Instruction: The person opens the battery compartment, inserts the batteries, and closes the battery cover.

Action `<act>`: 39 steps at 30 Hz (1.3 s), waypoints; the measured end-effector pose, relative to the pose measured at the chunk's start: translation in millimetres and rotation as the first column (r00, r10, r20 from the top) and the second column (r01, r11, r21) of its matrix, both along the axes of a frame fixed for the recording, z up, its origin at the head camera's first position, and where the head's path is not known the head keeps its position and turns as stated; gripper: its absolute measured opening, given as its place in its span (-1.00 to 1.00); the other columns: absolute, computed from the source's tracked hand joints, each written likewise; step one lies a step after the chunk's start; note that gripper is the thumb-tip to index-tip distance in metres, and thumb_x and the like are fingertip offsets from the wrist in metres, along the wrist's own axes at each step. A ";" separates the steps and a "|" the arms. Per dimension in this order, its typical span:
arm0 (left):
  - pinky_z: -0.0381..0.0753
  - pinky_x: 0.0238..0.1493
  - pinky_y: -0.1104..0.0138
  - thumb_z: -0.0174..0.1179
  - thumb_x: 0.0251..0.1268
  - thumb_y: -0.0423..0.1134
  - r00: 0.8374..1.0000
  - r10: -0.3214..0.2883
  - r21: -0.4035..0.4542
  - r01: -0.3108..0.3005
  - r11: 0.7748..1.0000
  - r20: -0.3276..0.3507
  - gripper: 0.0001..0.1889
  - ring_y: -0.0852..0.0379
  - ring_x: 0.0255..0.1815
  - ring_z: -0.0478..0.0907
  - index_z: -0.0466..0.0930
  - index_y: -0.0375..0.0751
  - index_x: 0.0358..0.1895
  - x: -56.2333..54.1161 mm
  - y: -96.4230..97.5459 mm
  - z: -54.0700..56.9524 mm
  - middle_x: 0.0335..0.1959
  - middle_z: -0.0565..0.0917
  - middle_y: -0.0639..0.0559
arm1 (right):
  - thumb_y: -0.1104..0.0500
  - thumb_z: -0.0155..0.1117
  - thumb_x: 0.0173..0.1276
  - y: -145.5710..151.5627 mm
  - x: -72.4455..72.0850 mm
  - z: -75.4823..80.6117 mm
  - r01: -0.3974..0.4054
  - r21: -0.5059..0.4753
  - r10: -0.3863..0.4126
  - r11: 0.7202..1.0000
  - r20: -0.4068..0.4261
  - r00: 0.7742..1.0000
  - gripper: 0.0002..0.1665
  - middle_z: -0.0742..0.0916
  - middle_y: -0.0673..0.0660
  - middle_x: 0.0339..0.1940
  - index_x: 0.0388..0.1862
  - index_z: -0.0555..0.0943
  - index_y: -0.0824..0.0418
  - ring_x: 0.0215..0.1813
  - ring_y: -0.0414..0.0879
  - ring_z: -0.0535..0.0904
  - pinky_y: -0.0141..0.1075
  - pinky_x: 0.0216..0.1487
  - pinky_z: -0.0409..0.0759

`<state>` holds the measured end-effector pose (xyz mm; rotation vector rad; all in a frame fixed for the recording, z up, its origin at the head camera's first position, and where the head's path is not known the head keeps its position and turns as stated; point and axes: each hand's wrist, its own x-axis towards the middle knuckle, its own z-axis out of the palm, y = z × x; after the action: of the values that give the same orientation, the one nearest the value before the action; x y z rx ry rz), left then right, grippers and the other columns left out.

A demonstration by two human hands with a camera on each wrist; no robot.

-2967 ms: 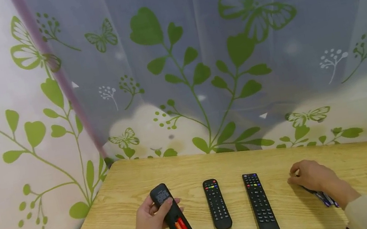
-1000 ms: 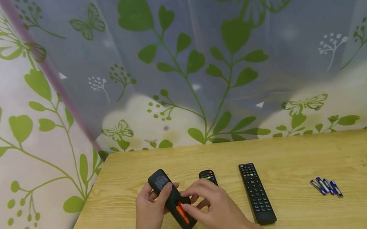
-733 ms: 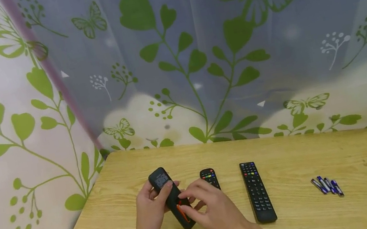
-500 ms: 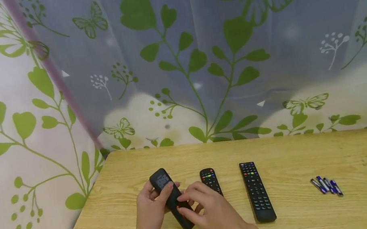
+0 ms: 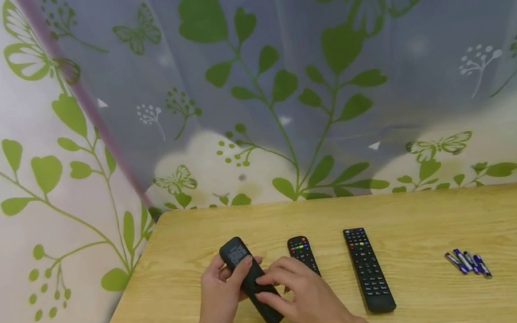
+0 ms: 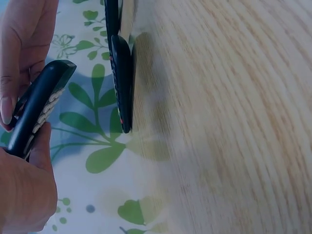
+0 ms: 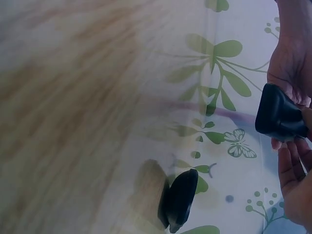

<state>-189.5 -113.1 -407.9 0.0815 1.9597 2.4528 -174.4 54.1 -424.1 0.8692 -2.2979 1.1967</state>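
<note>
- The left hand (image 5: 220, 298) is curled round the held remote (image 5: 250, 285), its thumb lying along the back and its fingers wrapped to the far side.
- The right hand (image 5: 307, 291) is nearly closed, thumb and fingertips pinching a dark cover (image 6: 21, 103) at the lower half of that back; the fingers hide much of it, and I cannot tell whether it sits flush.
- The held remote is above the worktop (image 5: 417, 237), in front of the person and left of the other remotes. It is tilted, its upper end leaning left, back towards the head camera, with a printed label near that upper end. In the left wrist view pale buttons show on its other face.
- The short remote (image 5: 302, 254) lies face up just beyond the right hand, which covers its near end in the head view.
- The long remote (image 5: 369, 270) lies to the right of the short one, face up and apart from it, with coloured buttons near its top.
- Four batteries (image 5: 470, 260), blue and silver, lie slanted in a loose row, well right of the long remote.
- A leaf-and-butterfly cloth (image 5: 298, 91) hangs behind the worktop.
</note>
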 end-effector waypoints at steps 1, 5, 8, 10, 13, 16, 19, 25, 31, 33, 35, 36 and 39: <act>0.71 -0.28 0.20 0.21 0.32 -0.30 1.000 -0.001 -0.001 0.001 1.000 0.004 -0.56 -0.17 -0.20 0.67 0.36 -0.44 0.17 0.0 0.8 0.5 -0.14 0.66 -0.33 | 0.10 0.39 0.24 1.0 0.0 -0.8 0.005 -0.001 -0.005 1.000 -0.010 1.000 -0.83 0.56 -0.21 -0.18 -0.18 0.71 0.04 -0.19 -0.28 0.49 -0.43 -0.29 0.57; 0.71 -0.29 0.22 0.20 0.33 -0.31 1.000 0.012 -0.016 -0.012 1.000 0.019 -0.59 -0.11 -0.21 0.68 0.37 -0.41 0.16 1.3 2.2 3.3 -0.14 0.67 -0.32 | 0.10 0.37 0.26 2.4 0.4 -2.8 0.000 -0.016 0.000 1.000 -0.010 1.000 -0.81 0.52 -0.20 -0.14 -0.14 0.73 0.02 -0.16 -0.28 0.50 -0.41 -0.26 0.56; 0.71 -0.29 0.23 0.20 0.33 -0.31 1.000 0.020 -0.024 -0.019 1.000 0.024 -0.58 -0.11 -0.20 0.68 0.37 -0.41 0.17 3.1 2.8 4.9 -0.14 0.67 -0.30 | 0.06 0.37 0.25 2.4 1.1 -3.2 -0.007 -0.046 0.009 0.999 0.049 0.999 -0.80 0.51 -0.20 -0.14 -0.14 0.73 0.01 -0.17 -0.27 0.50 -0.40 -0.27 0.57; 0.71 -0.28 0.22 0.20 0.33 -0.30 1.000 0.014 -0.028 -0.013 1.000 0.020 -0.58 -0.12 -0.18 0.67 0.36 -0.42 0.17 4.3 4.1 5.6 -0.13 0.67 -0.30 | 0.04 0.37 0.24 2.8 2.1 -2.7 0.003 -0.078 0.007 0.997 0.124 0.992 -0.80 0.52 -0.19 -0.16 -0.15 0.71 0.00 -0.19 -0.24 0.49 -0.38 -0.29 0.58; 0.71 -0.27 0.20 0.21 0.33 -0.27 1.000 0.008 -0.038 -0.007 0.999 0.012 -0.57 -0.15 -0.15 0.66 0.36 -0.41 0.17 6.0 6.1 5.5 -0.13 0.67 -0.29 | -0.02 0.40 0.22 4.1 3.4 -1.2 0.046 -0.133 -0.007 0.990 0.284 0.959 -0.73 0.52 -0.10 -0.18 -0.15 0.62 0.03 -0.23 -0.18 0.47 -0.36 -0.29 0.58; 0.71 -0.25 0.17 0.21 0.33 -0.24 1.000 0.005 -0.043 -0.005 0.999 -0.005 -0.56 -0.17 -0.16 0.66 0.36 -0.40 0.17 6.0 6.2 6.4 -0.13 0.67 -0.29 | -0.12 0.41 0.17 4.6 3.4 1.3 0.122 -0.169 -0.029 0.978 0.470 0.882 -0.55 0.53 0.02 -0.17 -0.13 0.50 0.11 -0.23 -0.14 0.49 -0.33 -0.28 0.59; 0.70 -0.21 0.15 0.22 0.33 -0.24 1.000 -0.001 -0.033 0.000 0.999 -0.007 -0.55 -0.24 -0.14 0.65 0.35 -0.39 0.18 5.5 5.0 7.3 -0.12 0.66 -0.31 | -0.19 0.40 0.16 5.4 2.6 1.6 0.156 -0.191 -0.002 0.969 0.624 0.781 -0.47 0.57 0.06 -0.21 -0.16 0.49 0.17 -0.25 -0.13 0.56 -0.30 -0.31 0.62; 0.69 -0.18 0.13 0.20 0.34 -0.25 1.000 -0.019 -0.042 0.018 0.999 -0.012 -0.53 -0.27 -0.12 0.63 0.32 -0.40 0.21 7.1 4.8 8.3 -0.10 0.65 -0.34 | -0.17 0.33 0.25 8.4 0.4 -5.3 0.093 -0.295 0.173 0.951 0.757 0.630 -0.50 0.67 0.11 -0.43 -0.26 0.60 0.28 -0.49 -0.05 0.66 -0.16 -0.45 0.70; 0.68 -0.19 0.11 0.21 0.33 -0.27 1.000 -0.006 -0.042 0.006 0.999 -0.009 -0.55 -0.24 -0.14 0.65 0.34 -0.36 0.20 7.2 6.0 10.6 -0.10 0.65 -0.34 | -0.17 0.34 0.23 9.5 -1.7 -7.3 0.101 -0.359 0.240 0.928 0.783 0.574 -0.48 0.70 0.15 -0.46 -0.30 0.61 0.31 -0.49 -0.03 0.68 -0.18 -0.43 0.71; 0.69 -0.19 0.11 0.20 0.34 -0.27 1.000 -0.005 -0.048 0.005 0.999 -0.004 -0.56 -0.22 -0.15 0.65 0.34 -0.36 0.20 7.8 6.7 10.7 -0.10 0.65 -0.34 | -0.17 0.36 0.22 9.9 -1.8 -7.7 0.105 -0.372 0.254 0.922 0.789 0.559 -0.47 0.70 0.16 -0.46 -0.30 0.61 0.32 -0.50 -0.03 0.68 -0.18 -0.43 0.71; 0.69 -0.19 0.13 0.19 0.35 -0.27 1.000 -0.005 -0.056 0.005 0.998 0.002 -0.56 -0.21 -0.15 0.66 0.34 -0.36 0.20 8.3 7.4 10.2 -0.09 0.65 -0.34 | -0.17 0.37 0.21 10.3 -1.5 -8.2 0.108 -0.377 0.261 0.920 0.793 0.550 -0.47 0.70 0.16 -0.47 -0.30 0.60 0.32 -0.52 -0.04 0.67 -0.19 -0.45 0.71; 0.69 -0.20 0.13 0.19 0.35 -0.26 1.000 -0.004 -0.059 0.005 0.998 0.006 -0.57 -0.21 -0.15 0.66 0.34 -0.36 0.20 8.6 7.8 9.8 -0.09 0.65 -0.34 | -0.16 0.37 0.20 10.4 -1.5 -8.3 0.108 -0.377 0.262 0.920 0.796 0.546 -0.47 0.70 0.17 -0.48 -0.30 0.60 0.32 -0.54 -0.05 0.67 -0.20 -0.46 0.70; 0.70 -0.20 0.15 0.18 0.36 -0.25 1.000 -0.005 -0.065 0.006 0.998 0.011 -0.56 -0.21 -0.15 0.66 0.33 -0.37 0.20 9.0 8.8 8.7 -0.09 0.65 -0.33 | -0.17 0.38 0.19 10.8 -1.4 -8.6 0.115 -0.372 0.259 0.921 0.806 0.532 -0.46 0.70 0.17 -0.48 -0.30 0.60 0.32 -0.57 -0.08 0.65 -0.23 -0.49 0.69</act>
<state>-180.5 -104.3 -399.2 0.0736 2.0304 2.3781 -175.7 64.9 -432.7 0.1941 -2.5105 2.4403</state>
